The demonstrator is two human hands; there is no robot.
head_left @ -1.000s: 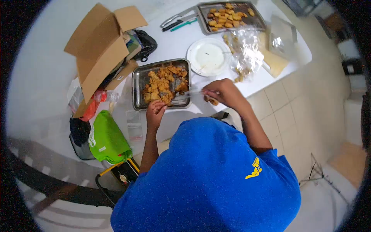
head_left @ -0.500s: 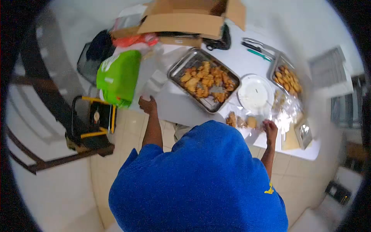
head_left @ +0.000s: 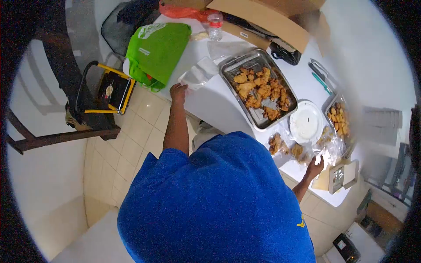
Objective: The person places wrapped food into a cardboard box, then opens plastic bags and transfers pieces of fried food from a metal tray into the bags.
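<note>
My left hand (head_left: pixel 178 93) is at the table's front edge, its fingers closed on the near end of a flat clear plastic bag (head_left: pixel 200 72). To the right, my right hand (head_left: pixel 315 167) has its fingers apart beside the shiny clear bags (head_left: pixel 331 148), with nothing visible in it. Between my hands, a metal tray (head_left: pixel 227 74) holds browned fried pieces (head_left: pixel 263 91). Fried pieces in clear plastic (head_left: pixel 277 144) lie near the tray's lower right corner. A white plate (head_left: pixel 305 124) with a small dark mark stands right of the tray.
A green bag (head_left: pixel 158 50), a bottle (head_left: pixel 215 27) and a cardboard box (head_left: pixel 267 19) stand behind. Knives (head_left: pixel 322 82) and a second food tray (head_left: pixel 328 104) lie right. A small open box (head_left: pixel 337 179) sits at the right edge. A yellow-black frame (head_left: pixel 112 90) stands left.
The view has turned and shifted toward the left side of the table. My left hand has moved from the food tray to the flat clear bag. My right hand has moved right and opened.
</note>
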